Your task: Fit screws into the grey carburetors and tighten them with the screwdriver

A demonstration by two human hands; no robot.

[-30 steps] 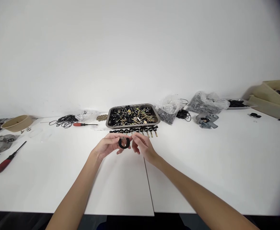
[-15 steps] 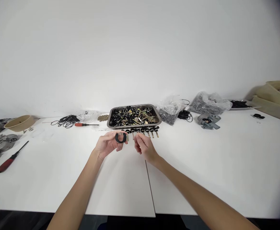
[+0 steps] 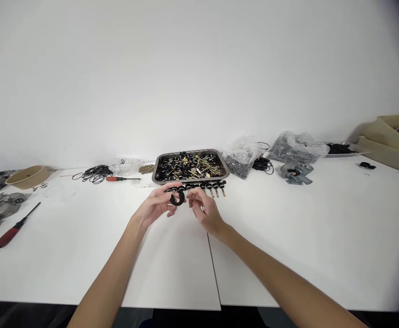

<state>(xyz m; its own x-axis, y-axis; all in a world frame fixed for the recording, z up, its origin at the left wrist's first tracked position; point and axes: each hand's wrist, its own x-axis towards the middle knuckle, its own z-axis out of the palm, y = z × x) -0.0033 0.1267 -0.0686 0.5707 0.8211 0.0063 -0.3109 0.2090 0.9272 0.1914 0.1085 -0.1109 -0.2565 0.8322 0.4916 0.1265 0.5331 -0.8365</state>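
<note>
My left hand (image 3: pixel 156 203) is closed on a black C-shaped ring (image 3: pixel 177 199), pinching it between thumb and fingers above the table. Close to the ring's right side, my right hand (image 3: pixel 202 207) has its fingers curled inward, the tips near the ring. Anything between those fingertips is too small to make out. Right behind both hands stands a row of small black-headed parts with brass-coloured stems (image 3: pixel 216 189), partly hidden by the hands. Beyond the row is a metal tray (image 3: pixel 225 172) full of similar black and brass parts.
Left lie a red-handled screwdriver (image 3: pixel 10 237), another screwdriver (image 3: pixel 112 179), black cords (image 3: pixel 97 174), a tan bowl (image 3: pixel 28 177) and grey metal castings (image 3: pixel 1 207). Right are bags of small metal parts (image 3: pixel 240 166), a grey casting (image 3: pixel 295 173) and a tan bin (image 3: pixel 384 143).
The black ring has moved slightly right and turned in my left hand, toward my right hand. My right hand's fingers have lifted and loosened a little and sit nearer the ring.
</note>
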